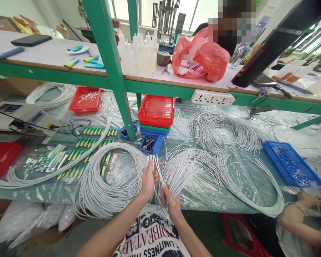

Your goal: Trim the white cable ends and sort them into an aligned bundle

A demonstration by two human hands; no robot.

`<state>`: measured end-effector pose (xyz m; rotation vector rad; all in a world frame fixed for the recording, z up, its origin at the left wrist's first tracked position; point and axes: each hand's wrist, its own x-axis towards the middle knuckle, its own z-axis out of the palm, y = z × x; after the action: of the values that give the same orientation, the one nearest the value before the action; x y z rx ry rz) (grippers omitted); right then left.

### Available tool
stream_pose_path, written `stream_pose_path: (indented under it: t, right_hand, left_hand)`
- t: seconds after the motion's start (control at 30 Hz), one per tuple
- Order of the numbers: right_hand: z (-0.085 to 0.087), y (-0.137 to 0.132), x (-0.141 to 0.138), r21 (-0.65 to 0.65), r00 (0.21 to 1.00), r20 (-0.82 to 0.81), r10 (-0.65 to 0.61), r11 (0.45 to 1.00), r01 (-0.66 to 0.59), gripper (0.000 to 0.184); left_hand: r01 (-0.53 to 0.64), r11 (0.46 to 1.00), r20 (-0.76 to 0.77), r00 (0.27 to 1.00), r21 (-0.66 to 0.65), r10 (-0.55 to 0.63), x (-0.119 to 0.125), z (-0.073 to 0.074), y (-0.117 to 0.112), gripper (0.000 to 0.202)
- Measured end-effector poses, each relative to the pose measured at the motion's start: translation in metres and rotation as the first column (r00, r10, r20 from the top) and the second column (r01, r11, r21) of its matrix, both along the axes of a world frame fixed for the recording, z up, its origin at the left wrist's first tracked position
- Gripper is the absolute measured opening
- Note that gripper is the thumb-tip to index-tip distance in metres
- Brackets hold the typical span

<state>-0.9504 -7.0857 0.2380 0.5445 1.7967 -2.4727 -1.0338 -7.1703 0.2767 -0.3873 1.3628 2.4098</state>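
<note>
My left hand (149, 180) is closed around the gathered ends of a bundle of white cables (109, 178), which loops out to the left over the plastic-covered bench. My right hand (170, 201) sits just below and to the right, fingers pinched on a fan of white cable ends (182, 167) that spread toward the upper right. A few cable tips stick up between the two hands. A small blue tray (152, 144) with small parts lies just beyond my hands.
A green frame post (109, 64) rises ahead. Stacked red trays (156, 111), more white cable coils (222, 132), a blue parts tray (290, 162), and green-tipped connectors (91, 142) lie around. Another person's arm (305, 208) rests at the right. A power strip (212, 97) hangs on the shelf.
</note>
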Motion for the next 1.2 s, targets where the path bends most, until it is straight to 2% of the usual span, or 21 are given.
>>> stream_pose_path:
  t: [0.37,0.47,0.57,0.67,0.8,0.97,1.1,1.2]
  right_hand:
    - [-0.003,0.0,0.001,-0.024,1.0,-0.005,-0.012,1.0,0.012,0.042]
    - [-0.003,0.001,0.001,-0.017,1.0,-0.008,-0.013,1.0,0.013,0.043]
    - [-0.005,0.0,0.001,-0.011,0.999,-0.04,0.003,1.0,-0.003,0.043]
    - [-0.006,-0.002,0.001,-0.017,0.998,-0.058,0.001,1.0,-0.002,0.042]
    - [-0.007,-0.002,0.003,-0.008,0.998,-0.068,0.003,1.0,-0.003,0.041]
    - [-0.006,-0.004,0.003,0.026,0.997,-0.072,0.031,0.999,-0.029,0.04]
    - [-0.003,-0.008,0.001,0.043,0.996,-0.082,0.022,0.999,-0.018,0.042]
    - [-0.001,-0.009,-0.002,0.037,0.999,-0.04,-0.023,0.999,0.025,0.041]
  left_hand:
    - [-0.055,0.997,-0.004,0.999,-0.052,0.054,-0.002,0.0,0.003,0.057]
    - [-0.05,0.998,0.02,0.999,-0.049,0.051,-0.002,0.002,0.003,0.058]
    - [-0.016,0.994,0.034,0.999,-0.11,0.02,-0.001,0.003,0.004,0.055]
    - [0.009,0.981,0.013,1.0,-0.195,-0.006,0.0,0.001,0.005,0.048]
    - [0.02,0.978,0.029,0.999,-0.208,-0.014,0.0,-0.004,0.006,0.046]
    - [-0.061,0.961,-0.03,0.998,-0.269,0.054,0.001,-0.011,0.007,0.05]
    - [-0.128,0.968,-0.047,0.992,-0.216,0.121,0.001,-0.011,0.01,0.05]
    - [-0.138,0.98,-0.092,0.988,-0.14,0.126,0.002,-0.006,0.014,0.049]
